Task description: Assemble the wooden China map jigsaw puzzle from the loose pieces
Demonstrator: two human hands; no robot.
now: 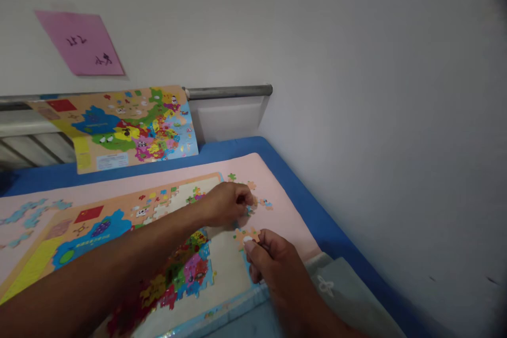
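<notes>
A partly assembled map jigsaw puzzle [89, 215] lies in its tray, with bare cream backing [227, 261] showing on the right side. My left hand [227, 203] reaches across it, fingers closed at the tray's right edge around a small puzzle piece [250, 211], mostly covered by the fingertips. Just nearer to me, my right hand [273, 256] pinches an orange puzzle section [242, 235] with a white patch between thumb and fingers. Loose pieces lie beyond my left hand: a green one [232, 177] and an orange-and-blue one [267, 204].
Blue joined pieces [34, 215] lie at the left on the pink mat [283, 216]. A printed reference map [134, 127] leans on the metal rail [229, 93]. A pink note [83, 45] hangs on the wall. Grey-green cloth [348, 288] lies at the lower right.
</notes>
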